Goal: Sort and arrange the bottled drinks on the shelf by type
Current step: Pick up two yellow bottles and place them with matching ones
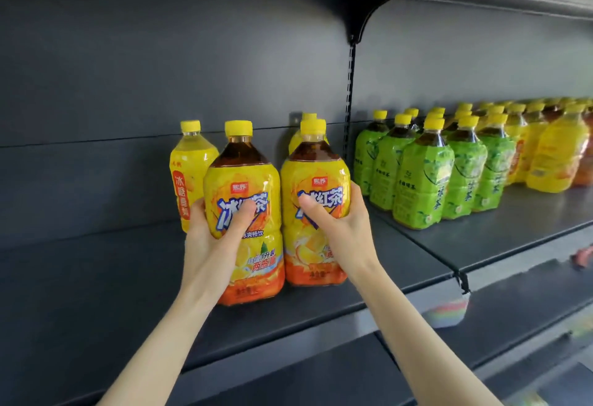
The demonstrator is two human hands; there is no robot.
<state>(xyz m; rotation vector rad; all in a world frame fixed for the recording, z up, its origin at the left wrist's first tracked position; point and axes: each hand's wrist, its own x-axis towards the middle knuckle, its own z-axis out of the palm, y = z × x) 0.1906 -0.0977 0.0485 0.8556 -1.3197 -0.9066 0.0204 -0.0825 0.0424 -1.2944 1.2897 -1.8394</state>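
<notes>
Left hand (208, 229) fingers wrap the left bottle (244, 174), right hand (335, 224) fingers the right bottle (316, 165), both brown tea.

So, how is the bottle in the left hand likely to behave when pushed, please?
Probably heavy: the bottle looks full to the neck. Its glossy wrap may slip in the left hand. Being tall, it could tip if pushed high up.

Both forearms bare, reaching up and fwd, wrists roughly level. L hand (213, 226) wraps left iced-tea bottle (242, 174) at mid-body, thumb across front. R hand (338, 224) grips right iced-tea bottle (316, 168) likewise, fingers round its right side.
</notes>
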